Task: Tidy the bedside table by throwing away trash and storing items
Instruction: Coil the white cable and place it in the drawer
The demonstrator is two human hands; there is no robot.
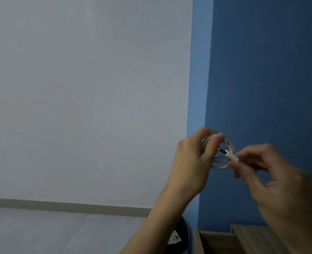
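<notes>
Nearest to me, at the lower right, my right hand [279, 182] is raised and blurred. Its thumb and fingertips pinch the white plug end [231, 157] of the charging cable [222, 166], and the other fingers are loosely curled. Just left of it, my left hand [190, 162] comes up from the bottom edge. Its thumb and fingers are curled round the cable, which is wound into a small white coil and held in the air between the two hands. A short dark connector with an orange tip [218, 148] pokes out across the coil's middle towards the left hand.

Below the hands, at the bottom right, I can see a strip of the wooden bedside table [261, 237]. Just left of it, partly behind my left forearm, stands a black bin [183, 235] with something crumpled, white and green, inside [173, 239].

Farther back, a pale floor [41, 230] meets a beige skirting board [69, 206] under a white wall [78, 98]. A blue wall [270, 70] fills the right side behind the hands.
</notes>
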